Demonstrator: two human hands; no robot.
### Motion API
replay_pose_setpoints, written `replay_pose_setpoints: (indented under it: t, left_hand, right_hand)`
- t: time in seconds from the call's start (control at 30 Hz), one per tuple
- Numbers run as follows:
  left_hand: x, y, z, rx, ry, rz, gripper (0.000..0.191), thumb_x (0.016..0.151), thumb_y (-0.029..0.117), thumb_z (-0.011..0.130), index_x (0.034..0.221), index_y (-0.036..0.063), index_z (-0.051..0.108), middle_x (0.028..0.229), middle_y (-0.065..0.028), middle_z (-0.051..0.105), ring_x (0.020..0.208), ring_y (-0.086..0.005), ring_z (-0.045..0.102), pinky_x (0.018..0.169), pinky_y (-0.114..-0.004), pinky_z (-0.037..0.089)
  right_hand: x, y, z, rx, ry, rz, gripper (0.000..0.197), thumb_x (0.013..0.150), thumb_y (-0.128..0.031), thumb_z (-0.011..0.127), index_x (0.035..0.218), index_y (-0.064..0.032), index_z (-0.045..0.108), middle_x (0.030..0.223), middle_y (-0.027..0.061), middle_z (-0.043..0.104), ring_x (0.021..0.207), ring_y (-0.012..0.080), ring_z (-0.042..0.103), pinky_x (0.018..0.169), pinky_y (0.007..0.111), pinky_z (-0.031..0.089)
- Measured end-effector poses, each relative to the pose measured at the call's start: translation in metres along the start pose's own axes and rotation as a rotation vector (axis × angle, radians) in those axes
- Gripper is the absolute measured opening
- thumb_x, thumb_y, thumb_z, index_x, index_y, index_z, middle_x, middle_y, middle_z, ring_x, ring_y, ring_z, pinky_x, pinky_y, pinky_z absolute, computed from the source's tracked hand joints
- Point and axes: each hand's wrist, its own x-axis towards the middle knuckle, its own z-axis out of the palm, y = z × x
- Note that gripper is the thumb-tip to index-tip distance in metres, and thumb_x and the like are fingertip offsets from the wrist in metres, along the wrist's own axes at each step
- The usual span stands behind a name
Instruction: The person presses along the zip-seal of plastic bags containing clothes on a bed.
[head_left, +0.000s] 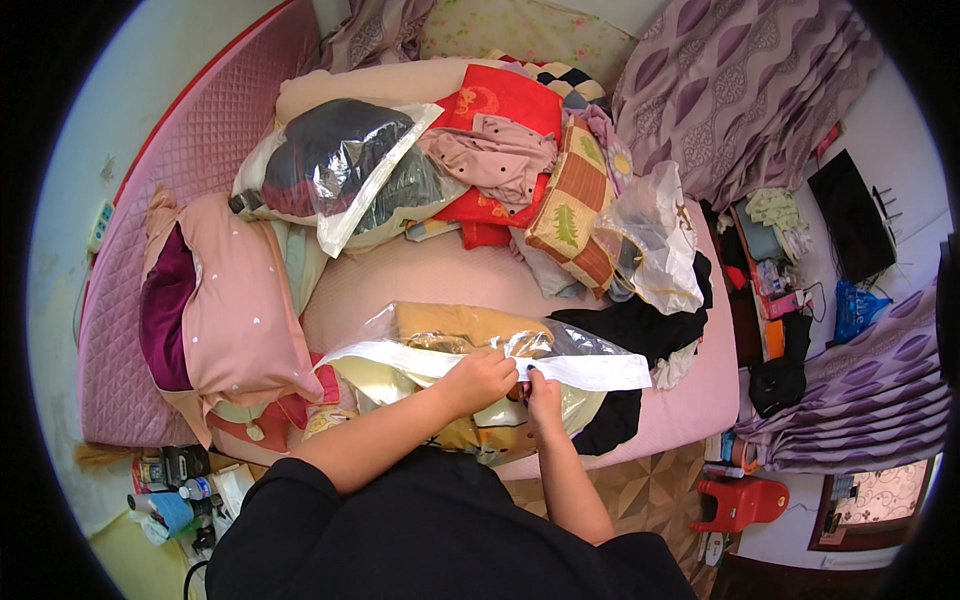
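Observation:
A clear plastic storage bag (607, 345) with a broad white closure strip (592, 372) lies at the near side of the bed. Mustard-yellow folded cloth (442, 324) and pale yellow fabric show through its film. My left hand (478, 381) grips the strip near its middle, fingers curled over it. Just to the right, my right hand (541, 399) pinches the same strip between thumb and fingers. The two hands are close together but apart. Whether the strip is sealed there cannot be told.
Behind lies another filled clear bag (337, 157) holding dark fabric. Pink pillows (236, 300) sit left; a red cloth (502, 94), a patchwork cushion (570, 206) and a crumpled plastic bag (664, 240) lie farther back. Black clothing (645, 322) is at right. A red stool (739, 501) stands on the floor.

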Motion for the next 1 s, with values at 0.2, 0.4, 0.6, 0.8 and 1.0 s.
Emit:
replay_pose_setpoints:
  t: [0.2, 0.4, 0.6, 0.8, 1.0]
  left_hand:
    - [0.006, -0.004, 0.0, -0.055, 0.018, 0.013, 0.008, 0.059, 0.011, 0.051, 0.063, 0.0068, 0.046, 0.064, -0.0031, 0.044, 0.062, -0.0163, 0.047, 0.055, -0.026, 0.042]
    - [0.005, -0.003, 0.002, -0.09, 0.018, 0.028, 0.009, 0.058, 0.009, 0.051, 0.064, 0.006, 0.045, 0.063, -0.0038, 0.044, 0.062, -0.0175, 0.047, 0.056, -0.027, 0.042]
    - [0.005, -0.001, 0.005, -0.113, 0.047, -0.018, 0.008, 0.057, 0.009, 0.05, 0.062, 0.0053, 0.045, 0.064, -0.0044, 0.044, 0.062, -0.018, 0.048, 0.055, -0.028, 0.041]
    - [0.013, 0.002, 0.012, -0.035, -0.007, -0.019, 0.007, 0.058, 0.011, 0.052, 0.061, 0.0067, 0.047, 0.063, -0.0028, 0.046, 0.062, -0.0171, 0.049, 0.053, -0.029, 0.042]
    - [0.02, 0.0, 0.006, -0.062, -0.017, -0.022, 0.006, 0.059, 0.012, 0.052, 0.06, 0.0082, 0.047, 0.064, -0.0021, 0.047, 0.063, -0.0166, 0.049, 0.054, -0.029, 0.042]
  right_hand:
    - [-0.005, -0.012, 0.005, 0.097, 0.016, 0.03, 0.03, 0.08, -0.024, 0.043, 0.056, -0.0067, 0.044, 0.049, 0.0014, 0.044, 0.041, 0.0105, 0.039, 0.041, 0.021, 0.03]
    - [0.0, -0.006, -0.007, 0.064, 0.053, 0.016, 0.026, 0.079, -0.022, 0.046, 0.058, -0.0061, 0.046, 0.05, 0.001, 0.044, 0.043, 0.0094, 0.041, 0.041, 0.022, 0.031]
    - [0.005, 0.003, -0.008, 0.038, 0.117, -0.085, 0.022, 0.077, -0.018, 0.05, 0.058, -0.0061, 0.047, 0.05, 0.0005, 0.045, 0.044, 0.0083, 0.042, 0.041, 0.021, 0.031]
    - [-0.001, -0.003, -0.011, 0.137, 0.054, 0.055, 0.024, 0.079, -0.025, 0.05, 0.065, -0.0054, 0.049, 0.055, 0.0003, 0.047, 0.047, 0.0087, 0.042, 0.044, 0.021, 0.032]
    - [-0.005, -0.016, -0.011, 0.182, 0.017, 0.062, 0.048, 0.087, -0.042, 0.027, 0.063, -0.0064, 0.048, 0.055, 0.0023, 0.048, 0.047, 0.0093, 0.044, 0.045, 0.02, 0.032]
